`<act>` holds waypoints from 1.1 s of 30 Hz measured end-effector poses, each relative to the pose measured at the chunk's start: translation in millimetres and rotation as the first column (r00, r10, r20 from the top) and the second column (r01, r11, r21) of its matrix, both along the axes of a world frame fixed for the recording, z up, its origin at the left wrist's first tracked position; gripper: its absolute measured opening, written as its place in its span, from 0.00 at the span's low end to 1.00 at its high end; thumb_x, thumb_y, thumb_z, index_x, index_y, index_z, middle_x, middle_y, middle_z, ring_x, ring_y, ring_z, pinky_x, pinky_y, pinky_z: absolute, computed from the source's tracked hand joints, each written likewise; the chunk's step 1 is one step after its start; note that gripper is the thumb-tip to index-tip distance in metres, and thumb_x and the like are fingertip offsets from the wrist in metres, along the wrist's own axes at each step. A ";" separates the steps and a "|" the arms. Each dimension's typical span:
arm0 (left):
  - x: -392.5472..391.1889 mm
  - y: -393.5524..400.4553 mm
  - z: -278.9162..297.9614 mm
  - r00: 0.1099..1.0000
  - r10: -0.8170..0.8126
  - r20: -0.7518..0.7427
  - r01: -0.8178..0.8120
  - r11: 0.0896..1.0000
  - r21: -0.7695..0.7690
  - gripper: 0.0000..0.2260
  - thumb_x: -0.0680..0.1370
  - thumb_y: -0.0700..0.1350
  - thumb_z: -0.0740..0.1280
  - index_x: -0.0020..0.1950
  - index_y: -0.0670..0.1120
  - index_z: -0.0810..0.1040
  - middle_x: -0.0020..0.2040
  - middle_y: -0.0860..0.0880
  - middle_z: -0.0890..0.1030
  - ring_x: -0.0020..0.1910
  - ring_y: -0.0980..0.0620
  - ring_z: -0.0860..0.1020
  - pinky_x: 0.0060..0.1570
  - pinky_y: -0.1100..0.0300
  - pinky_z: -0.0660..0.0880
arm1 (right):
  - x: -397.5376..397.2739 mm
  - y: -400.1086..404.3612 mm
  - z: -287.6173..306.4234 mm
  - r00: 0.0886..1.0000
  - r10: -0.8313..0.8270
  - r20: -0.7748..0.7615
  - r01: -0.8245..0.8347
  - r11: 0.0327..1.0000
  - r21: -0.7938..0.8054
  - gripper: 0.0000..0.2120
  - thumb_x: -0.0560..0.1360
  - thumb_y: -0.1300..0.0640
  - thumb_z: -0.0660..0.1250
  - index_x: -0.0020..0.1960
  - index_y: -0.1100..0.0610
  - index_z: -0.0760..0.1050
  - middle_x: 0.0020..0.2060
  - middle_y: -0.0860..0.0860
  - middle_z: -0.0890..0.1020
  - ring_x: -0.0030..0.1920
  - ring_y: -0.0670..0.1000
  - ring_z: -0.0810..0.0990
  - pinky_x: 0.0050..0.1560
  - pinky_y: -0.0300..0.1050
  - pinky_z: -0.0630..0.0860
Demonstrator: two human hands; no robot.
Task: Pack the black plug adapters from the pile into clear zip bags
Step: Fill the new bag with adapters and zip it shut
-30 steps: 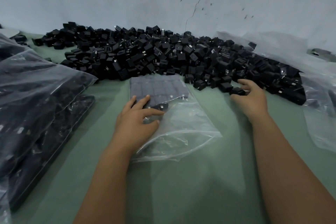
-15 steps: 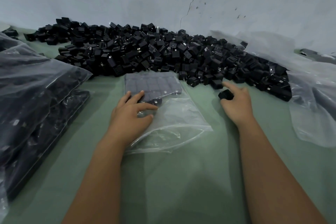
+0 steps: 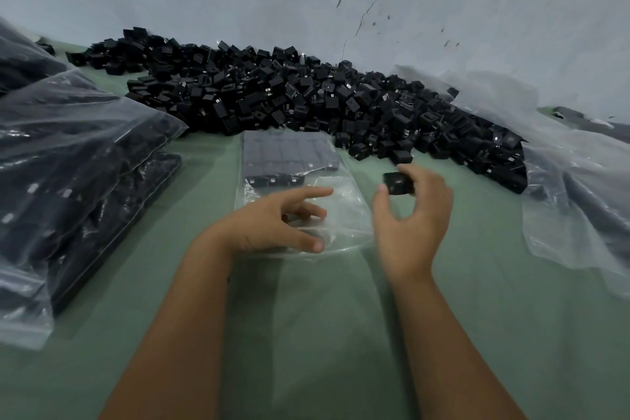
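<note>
You hold one adapter by the bag.

Your right hand (image 3: 414,215) pinches a black adapter (image 3: 399,183) just right of the clear bag (image 3: 344,215). Your left hand (image 3: 272,225) lies on the bag's near end, fingers loose, gripping nothing. The pile (image 3: 306,102) sits behind the bag on the green surface (image 3: 477,283).

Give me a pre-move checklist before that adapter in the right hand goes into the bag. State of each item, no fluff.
1. Adapter gripped: ok, pinched in the right hand above the table.
2. Zip bag steadied: ok, left hand rests on its near end.
3. Bag mouth open: cannot tell, the clear film is crumpled there.
4. Room in the bag: ok, adapters fill only the far part.
5. Path from hand to bag: ok, nothing lies between them.
6. Pile clear of the bag: not ok, it touches the far edge.
</note>
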State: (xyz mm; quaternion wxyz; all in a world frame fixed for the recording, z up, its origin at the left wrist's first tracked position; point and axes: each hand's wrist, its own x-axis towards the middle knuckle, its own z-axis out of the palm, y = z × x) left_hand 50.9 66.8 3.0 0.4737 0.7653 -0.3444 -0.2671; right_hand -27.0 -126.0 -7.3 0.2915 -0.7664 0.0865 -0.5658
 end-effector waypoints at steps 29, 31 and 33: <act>-4.9 7.0 14.8 0.940 0.329 -0.087 -0.325 0.793 -0.515 0.14 0.72 0.56 0.67 0.46 0.49 0.87 0.41 0.49 0.84 0.41 0.54 0.78 0.42 0.64 0.73 | -12.5 73.2 5.1 0.729 -0.076 -0.680 -0.195 0.929 -0.313 0.17 0.73 0.42 0.56 0.48 0.46 0.80 0.39 0.46 0.81 0.44 0.50 0.77 0.47 0.43 0.68; -1.9 9.9 11.2 0.877 0.456 -0.155 -0.457 0.687 -0.565 0.17 0.72 0.59 0.63 0.43 0.50 0.86 0.40 0.49 0.83 0.39 0.53 0.76 0.42 0.60 0.70 | -12.4 75.0 4.7 0.702 -0.087 -0.707 -0.208 0.924 -0.320 0.17 0.73 0.42 0.55 0.48 0.47 0.80 0.40 0.46 0.81 0.44 0.50 0.77 0.48 0.44 0.68; 0.7 11.4 7.9 0.791 0.559 -0.248 -0.583 0.567 -0.582 0.18 0.76 0.56 0.60 0.40 0.48 0.85 0.38 0.49 0.83 0.38 0.53 0.75 0.41 0.59 0.69 | -10.1 75.5 4.2 0.671 -0.090 -0.736 -0.215 0.926 -0.310 0.15 0.74 0.44 0.56 0.47 0.49 0.78 0.40 0.47 0.80 0.45 0.51 0.77 0.50 0.46 0.67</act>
